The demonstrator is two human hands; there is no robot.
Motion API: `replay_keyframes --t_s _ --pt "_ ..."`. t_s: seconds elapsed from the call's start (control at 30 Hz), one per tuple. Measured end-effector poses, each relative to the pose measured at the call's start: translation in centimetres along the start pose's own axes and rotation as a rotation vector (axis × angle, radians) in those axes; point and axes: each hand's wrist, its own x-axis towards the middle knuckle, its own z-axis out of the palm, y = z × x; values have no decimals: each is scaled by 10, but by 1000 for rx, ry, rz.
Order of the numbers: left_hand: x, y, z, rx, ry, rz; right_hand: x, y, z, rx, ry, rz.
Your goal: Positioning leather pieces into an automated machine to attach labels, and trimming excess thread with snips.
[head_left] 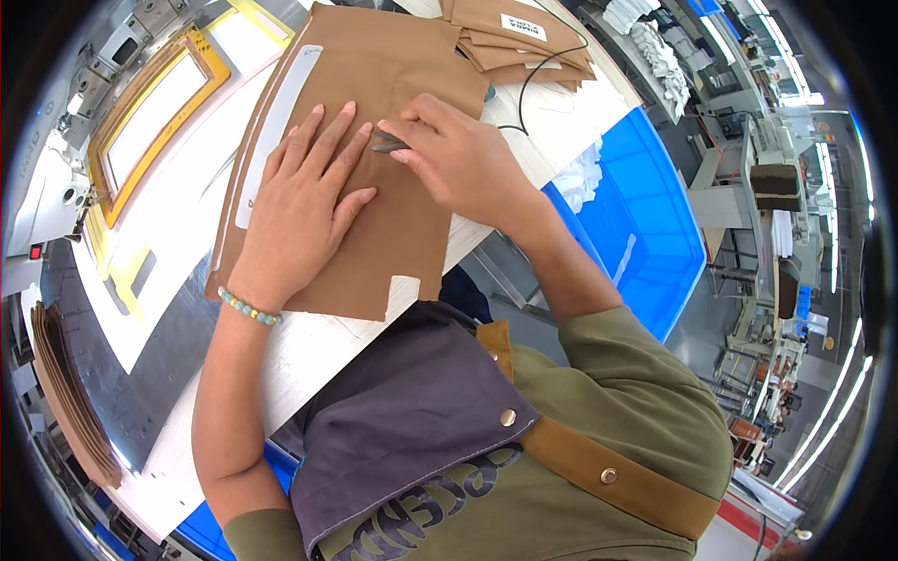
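Note:
A brown fabric panel lies on the white table in front of me, with a long white strip along its left side and a small white patch at its near right corner. My left hand rests flat on the cloth, fingers spread, and a beaded bracelet circles its wrist. In my right hand is a pair of small metal thread snips, pinched between thumb and fingers. Their tips point at the cloth beside my left fingertips; whether they touch it I cannot tell.
Folded brown pieces with labels are stacked at the far right, a black cable beside them. A blue bin with white material stands right of the table. To the left are a yellow frame and a white machine.

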Motion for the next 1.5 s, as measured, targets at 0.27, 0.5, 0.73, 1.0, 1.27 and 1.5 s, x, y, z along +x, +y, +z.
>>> replay_keyframes --t_s 0.27,0.5,0.73,1.0,1.27,1.5 --pt "0 1 0 -20 -12 -5 0 -9 22 -165 137 -55" --pt "-1 2 0 -8 -5 -1 2 -10 21 -83 143 -51" --pt "-1 5 1 3 34 18 8 4 7 2 295 187" --pt "-1 5 0 -1 22 5 6 17 -6 26 60 133" --pt "-1 5 0 4 6 7 9 14 -9 -4 11 121" --pt "-1 5 0 5 25 10 10 15 -12 -2 -3 142"
